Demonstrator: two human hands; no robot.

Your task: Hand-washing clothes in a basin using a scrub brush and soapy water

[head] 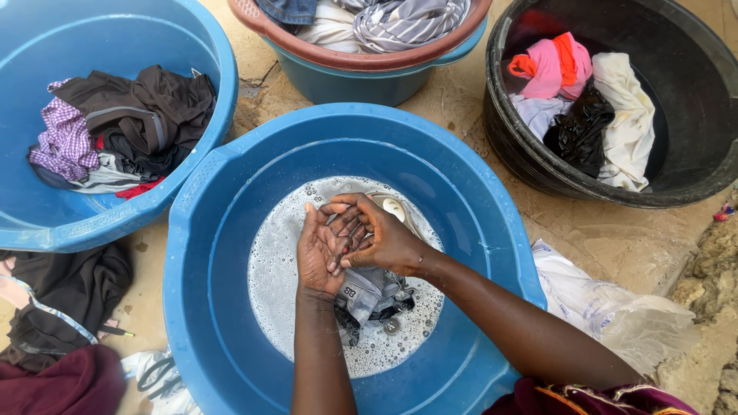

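Note:
A large blue basin (pixel 231 192) sits in the middle, holding shallow soapy water (pixel 284 253). Over the water, my left hand (pixel 319 253) and my right hand (pixel 384 238) press together, fingers overlapping. A striped grey garment (pixel 369 296) hangs wet from between them and trails into the suds. Both hands grip its upper part, which is hidden between the palms. A pale bar of soap (pixel 393 207) lies in the water just beyond my right hand.
A second blue basin (pixel 192 31) at the left holds dark and purple checked clothes. A black tub (pixel 692 77) at the right holds pink, white and black clothes. A brown-rimmed basin (pixel 361 61) of clothes stands at the top. Dark clothes (pixel 61 300) and a plastic bag (pixel 607 307) lie on the ground.

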